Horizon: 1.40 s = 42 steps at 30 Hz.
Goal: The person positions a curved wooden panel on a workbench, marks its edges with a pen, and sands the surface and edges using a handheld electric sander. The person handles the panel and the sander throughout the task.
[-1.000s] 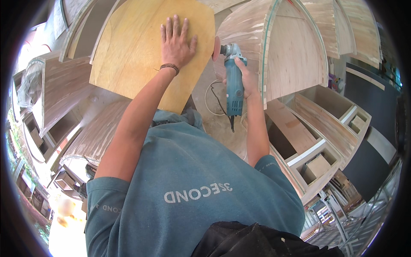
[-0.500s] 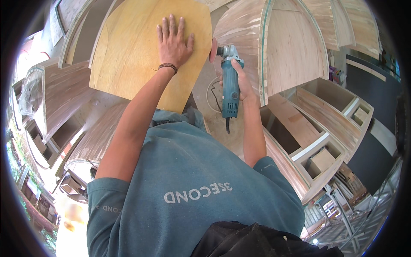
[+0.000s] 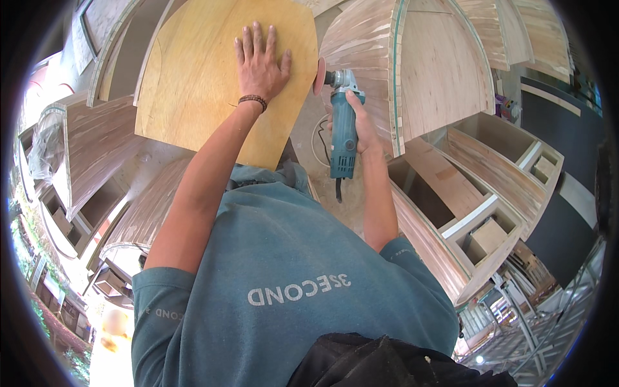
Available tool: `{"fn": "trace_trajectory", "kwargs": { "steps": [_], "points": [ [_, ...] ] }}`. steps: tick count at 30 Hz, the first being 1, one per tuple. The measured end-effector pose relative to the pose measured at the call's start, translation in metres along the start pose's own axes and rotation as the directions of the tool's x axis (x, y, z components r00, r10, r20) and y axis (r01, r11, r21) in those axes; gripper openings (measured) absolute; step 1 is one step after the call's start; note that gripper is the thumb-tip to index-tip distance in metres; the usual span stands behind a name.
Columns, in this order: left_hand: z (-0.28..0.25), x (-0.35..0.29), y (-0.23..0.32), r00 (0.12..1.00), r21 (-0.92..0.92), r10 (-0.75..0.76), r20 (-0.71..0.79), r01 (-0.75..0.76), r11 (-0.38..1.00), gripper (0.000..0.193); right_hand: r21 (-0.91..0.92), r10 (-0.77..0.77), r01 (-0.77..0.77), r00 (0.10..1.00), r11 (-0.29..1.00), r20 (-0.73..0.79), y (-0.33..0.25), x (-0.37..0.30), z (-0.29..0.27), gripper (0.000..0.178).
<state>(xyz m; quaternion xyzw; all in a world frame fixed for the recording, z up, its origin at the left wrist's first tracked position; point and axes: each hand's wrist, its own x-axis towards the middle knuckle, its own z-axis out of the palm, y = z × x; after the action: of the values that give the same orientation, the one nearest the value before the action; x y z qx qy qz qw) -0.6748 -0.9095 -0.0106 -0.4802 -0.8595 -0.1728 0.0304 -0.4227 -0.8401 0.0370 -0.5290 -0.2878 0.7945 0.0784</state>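
Note:
My left hand lies flat on a yellowish wooden panel, its fingers stretched toward the far edge. In my right hand is a teal angle grinder, held by its body with the thumb on top. The grinder's reddish sanding disc stands on edge at the panel's right side, and it looks to touch that edge. A dark cord leaves the tool's near end. The fingers of my right hand are mostly hidden behind the grinder.
Curved unfinished wooden cabinets stand on both sides, one large cabinet close at the right. A cabinet with open compartments sits nearer on the right. Crumpled clear plastic hangs at the far left. A pale cable loop lies behind the grinder.
The grinder and my right hand have shifted slightly left and a little toward me along the panel's edge. My left hand stays flat on the panel.

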Motion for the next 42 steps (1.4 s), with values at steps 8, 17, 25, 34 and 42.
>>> {"fn": "trace_trajectory", "kwargs": {
  "steps": [8, 17, 25, 34, 42],
  "points": [
    [0.000, 0.000, 0.000, 1.000, 0.005, -0.001, 0.002, 0.001, 1.000, 0.067, 0.025, 0.007, -0.007, 1.000, 1.000, -0.022, 0.008, -0.003, 0.004, 0.057],
    [0.000, 0.000, -0.001, 1.000, 0.074, 0.006, 0.014, -0.007, 0.997, 0.068, 0.074, 0.003, -0.003, 1.000, 0.997, -0.012, 0.023, -0.006, -0.002, 0.058],
    [0.007, 0.023, -0.004, 0.994, 0.010, 0.018, 0.103, -0.019, 1.000, 0.068, 0.227, 0.011, -0.005, 1.000, 0.974, -0.028, 0.023, -0.039, -0.025, 0.065],
    [0.035, 0.085, -0.003, 0.977, -0.030, 0.209, -0.037, -0.210, 0.977, 0.083, 0.234, -0.079, 0.107, 0.989, 0.966, -0.124, 0.016, -0.070, -0.024, 0.061],
    [0.018, 0.114, -0.005, 0.921, 0.010, 0.269, 0.281, -0.284, 0.959, 0.090, 0.298, -0.107, 0.146, 0.984, 0.943, -0.141, 0.035, -0.086, -0.043, 0.063]
  ]
}}
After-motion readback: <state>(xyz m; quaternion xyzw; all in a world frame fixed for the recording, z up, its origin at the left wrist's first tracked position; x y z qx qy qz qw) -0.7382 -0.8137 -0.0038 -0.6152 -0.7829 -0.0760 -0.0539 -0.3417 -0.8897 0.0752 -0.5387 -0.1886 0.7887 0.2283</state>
